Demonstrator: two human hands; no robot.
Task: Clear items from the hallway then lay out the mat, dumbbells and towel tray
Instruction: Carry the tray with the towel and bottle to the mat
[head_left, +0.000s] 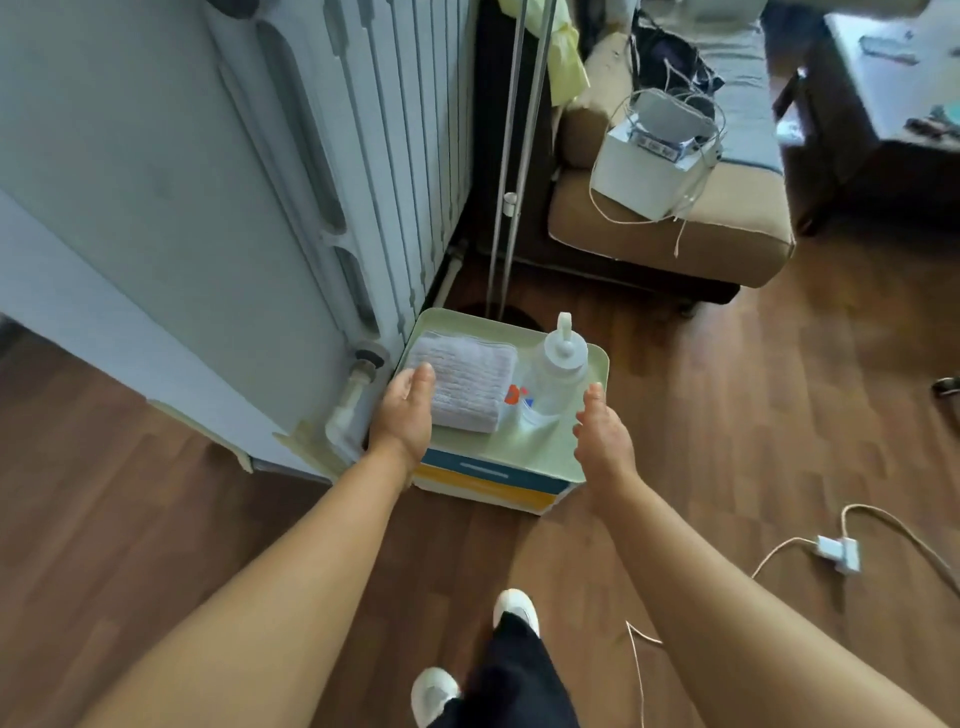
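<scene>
Sitting on a low box (488, 480) on the floor (727, 389), close against the foot of the radiator (311, 156), the pale green tray (540, 441) carries a folded grey towel (462, 384) on its left half and a clear bottle (558, 369) with a white cap standing upright on its right half. Towel and bottle lie just beside each other.

The person bends over it with both arms stretched forward. The left hand (408, 410) is at the tray's left edge, fingers straight and gripping nothing, its fingertips overlapping the towel's near corner. Whether it touches the tray cannot be told. The right hand (602, 436) is at the right edge, also open with fingers extended, near the rim but apparently not on it.

The step in hand looks like fetching the towel tray. Neither the mat nor the dumbbells are in view, so how far the rest of the layout stands cannot be judged.

The next move probably calls for both hands to close on opposite rims and lift evenly. The tray needs to stay level, since the tall bottle could tip or slide. The radiator pipe sits tight against the left side, leaving that hand little room.

Further out, a sofa (670, 234) holds a white box (644, 166) tangled in cords, and a cable with an adapter (836, 553) lies on the floor to the right, something to step round while carrying.
</scene>
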